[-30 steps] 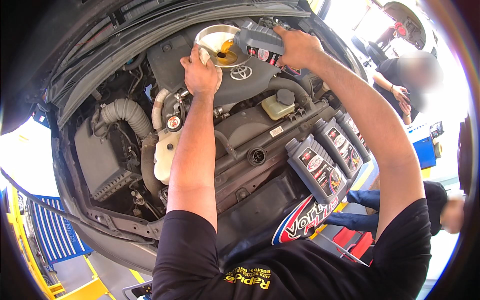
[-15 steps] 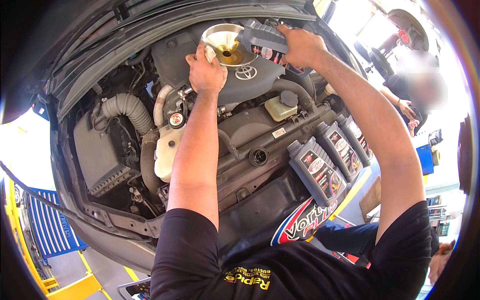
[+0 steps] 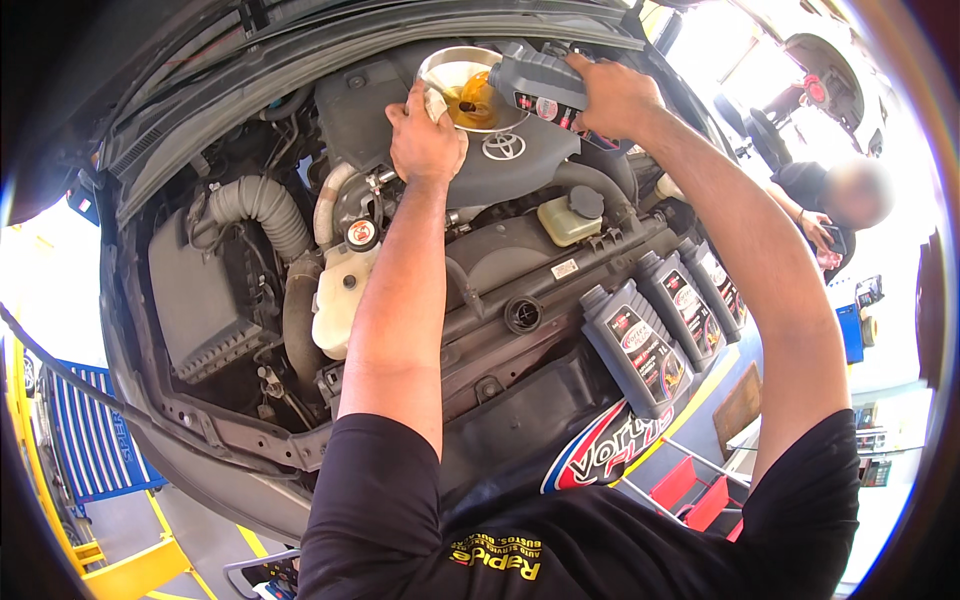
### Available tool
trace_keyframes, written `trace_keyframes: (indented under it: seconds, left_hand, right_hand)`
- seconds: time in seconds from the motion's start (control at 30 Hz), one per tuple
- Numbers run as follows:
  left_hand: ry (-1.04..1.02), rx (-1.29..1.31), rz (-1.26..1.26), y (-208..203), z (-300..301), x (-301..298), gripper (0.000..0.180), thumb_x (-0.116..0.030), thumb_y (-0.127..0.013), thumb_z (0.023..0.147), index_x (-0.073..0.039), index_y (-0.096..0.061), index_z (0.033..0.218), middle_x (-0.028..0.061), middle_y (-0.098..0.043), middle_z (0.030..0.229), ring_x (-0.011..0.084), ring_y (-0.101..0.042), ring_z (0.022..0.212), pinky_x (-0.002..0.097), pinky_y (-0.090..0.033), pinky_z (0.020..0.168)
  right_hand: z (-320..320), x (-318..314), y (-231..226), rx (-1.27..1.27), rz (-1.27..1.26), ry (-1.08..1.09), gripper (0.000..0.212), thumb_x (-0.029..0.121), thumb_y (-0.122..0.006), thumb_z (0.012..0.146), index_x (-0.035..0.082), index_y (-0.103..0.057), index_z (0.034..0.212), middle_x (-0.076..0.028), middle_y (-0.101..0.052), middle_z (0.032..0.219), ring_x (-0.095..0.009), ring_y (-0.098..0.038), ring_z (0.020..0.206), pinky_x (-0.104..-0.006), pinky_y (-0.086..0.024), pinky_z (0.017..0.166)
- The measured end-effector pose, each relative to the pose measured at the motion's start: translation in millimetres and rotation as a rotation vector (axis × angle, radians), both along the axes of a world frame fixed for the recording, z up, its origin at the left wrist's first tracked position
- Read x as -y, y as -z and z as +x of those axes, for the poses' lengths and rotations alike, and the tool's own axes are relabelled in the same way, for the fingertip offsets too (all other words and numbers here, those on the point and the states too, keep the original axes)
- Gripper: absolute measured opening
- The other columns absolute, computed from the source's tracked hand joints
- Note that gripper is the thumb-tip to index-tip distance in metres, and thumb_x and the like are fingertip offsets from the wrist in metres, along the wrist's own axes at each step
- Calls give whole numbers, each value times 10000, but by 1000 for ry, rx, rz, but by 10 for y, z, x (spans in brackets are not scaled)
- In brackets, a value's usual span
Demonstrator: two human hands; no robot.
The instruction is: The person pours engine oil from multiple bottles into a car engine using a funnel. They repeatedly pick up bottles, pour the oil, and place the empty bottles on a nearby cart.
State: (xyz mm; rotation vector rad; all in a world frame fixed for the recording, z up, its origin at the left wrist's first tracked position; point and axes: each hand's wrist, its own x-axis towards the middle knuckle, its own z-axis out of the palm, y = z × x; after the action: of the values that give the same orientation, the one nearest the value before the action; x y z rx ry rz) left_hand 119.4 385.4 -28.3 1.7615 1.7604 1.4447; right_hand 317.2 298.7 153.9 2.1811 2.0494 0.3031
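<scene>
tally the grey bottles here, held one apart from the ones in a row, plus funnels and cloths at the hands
Held grey bottle, in the right hand: 1
Grey bottles in a row: 3
Funnel: 1
Pale cloth, in the left hand: 1
Total: 6
</scene>
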Motion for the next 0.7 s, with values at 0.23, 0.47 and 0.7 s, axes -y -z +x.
trace_keyframes:
  seconds: [0.23,0.47,0.7]
  left_hand:
    - [6,22,-10,-66,5,-38,541,-238,-646,929,-275,-529,1456,143,-536,1288,390,-691,1052,517,-576,888]
    - [8,29,-4,-54,-1,-30,543,-260,-632,943,-278,-523,1475,144,-534,1297,391,-696,1050,516,-578,896]
    - [8,13,-12,-56,-6,-26,568,-271,-631,940,-282,-508,1494,140,-526,1306,381,-701,1053,503,-590,891]
  right_hand:
    - [8,-80,-22,45,19,8,907,331,-893,751,200,-422,1516,-140,-674,1283,-346,-650,1231,-502,-565,981]
    - [-21,-84,-18,75,32,-16,894,320,-882,766,208,-418,1522,-138,-664,1270,-349,-663,1206,-505,-572,965]
    - [-60,-72,-33,114,32,-18,894,311,-873,779,209,-405,1534,-141,-670,1260,-351,-673,1188,-504,-579,951]
